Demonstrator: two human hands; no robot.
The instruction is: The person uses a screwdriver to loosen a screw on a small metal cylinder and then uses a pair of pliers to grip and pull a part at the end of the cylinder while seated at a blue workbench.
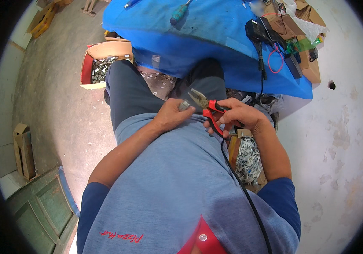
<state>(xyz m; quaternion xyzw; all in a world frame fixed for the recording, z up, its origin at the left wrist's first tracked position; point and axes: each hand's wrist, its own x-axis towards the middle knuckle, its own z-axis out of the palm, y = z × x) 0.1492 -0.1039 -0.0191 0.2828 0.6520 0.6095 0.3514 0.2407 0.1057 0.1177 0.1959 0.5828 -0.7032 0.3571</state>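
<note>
Over my lap, my left hand (pixel 172 113) is closed around a small grey metal piece (pixel 184 105); its end sticks out by the thumb, and the rest is hidden in my fingers. Just to the right, my right hand (pixel 236 117) grips the red and black handles of a pair of pliers (pixel 201 100). The pliers' jaws stand slightly parted, point up and left, and are apart from the metal piece. Nothing shows between the jaws.
A blue-covered table (pixel 181 46) stands ahead, bearing a green-handled screwdriver (pixel 179 15) and black adapters with cables (pixel 261 31). Left of my knee is a cardboard box (pixel 105 51) of small metal pieces. By my right arm, another box (pixel 249 163) holds thin silvery strips. A black cable (pixel 245 186) crosses my shirt.
</note>
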